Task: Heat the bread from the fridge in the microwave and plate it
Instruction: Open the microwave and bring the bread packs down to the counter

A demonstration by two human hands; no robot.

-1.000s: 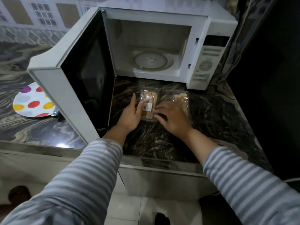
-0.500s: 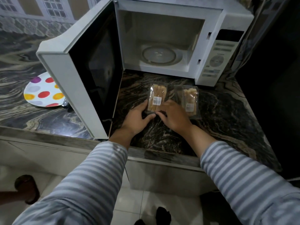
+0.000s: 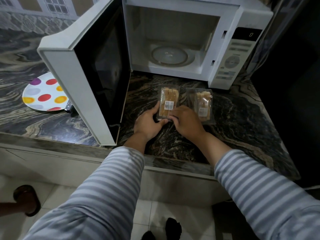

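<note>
Two clear plastic packs of bread lie side by side on the dark marbled counter, just in front of the open microwave. The left pack has sliced bread showing under a white label; the right pack sits just beside it at 3 o'clock.

The left hand is clamped on the left pack's near-left corner, thumb along its side. The right hand pinches the same pack's near edge, fingers curled together at the rim, and partly covers the other pack's near corner. It looks like the pack is being opened, though whether the seal has parted I cannot tell.

The microwave door stands wide open toward 9 o'clock, and the glass turntable inside is bare. A white plate with coloured dots waits on the counter at 9 o'clock, half hidden behind the door.

By my reckoning the task is early: the bread is out of the fridge and the oven is open. Unwrapping, loading the bread, closing the door, heating and plating are all left.
</note>
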